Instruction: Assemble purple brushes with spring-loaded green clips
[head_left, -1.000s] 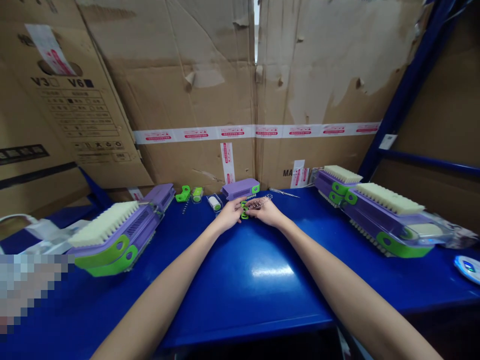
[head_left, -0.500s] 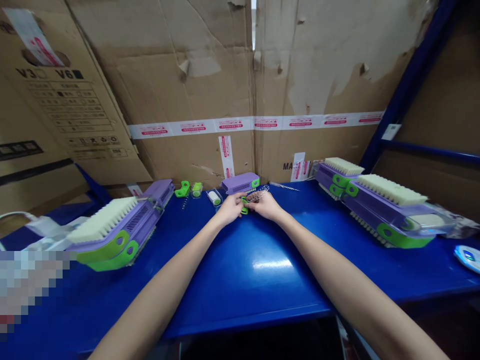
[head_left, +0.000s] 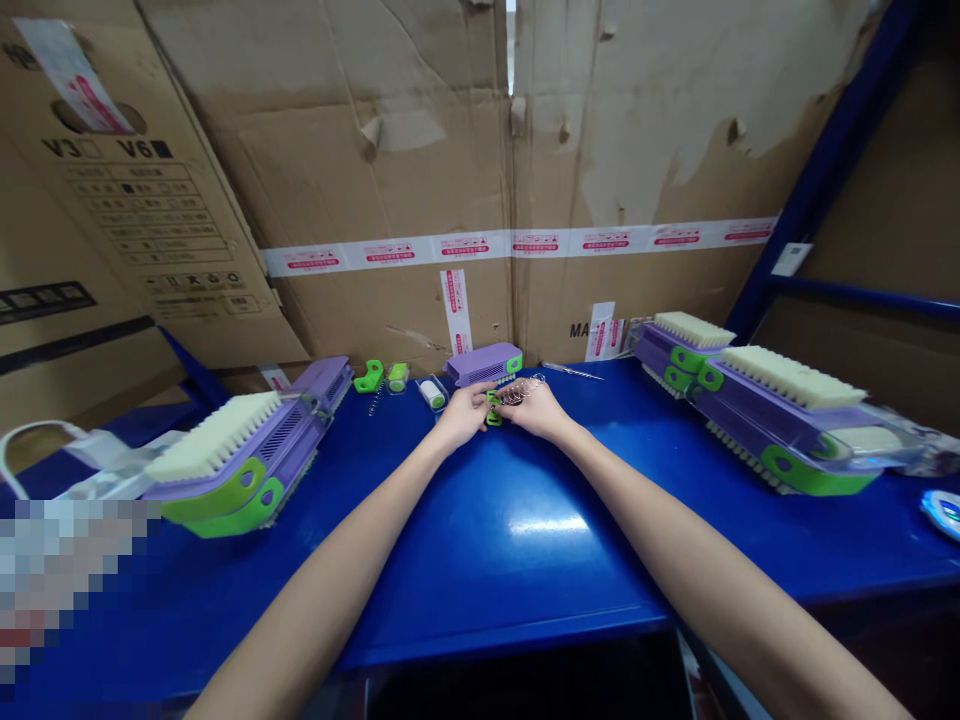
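Both hands meet over the blue table [head_left: 480,560]. My left hand [head_left: 465,412] pinches the left side of a small green part [head_left: 493,408]. From the right, my right hand [head_left: 538,408] has its fingertips closed on the same part. A thin coiled metal spring [head_left: 525,390] lies across the right hand's fingers. Just behind the hands sits a purple brush piece [head_left: 482,364] with a green end. To the left are a clear case with a white and green piece [head_left: 433,394], a green bracket [head_left: 369,377], another spring [head_left: 376,398] and a small green-topped piece [head_left: 398,377].
Purple and green brushes with cream bristles stand at the left [head_left: 225,450] and right [head_left: 780,420]. A thin pointed tool [head_left: 573,371] lies at the back. Cardboard [head_left: 390,180] walls the rear. A white plug with cable [head_left: 97,447] is at left, a blue-white round object [head_left: 942,512] at right.
The view has shifted slightly, moving the scene a little to the right in the picture. The spring over my right hand has changed its tilt slightly. Both hands keep their hold.
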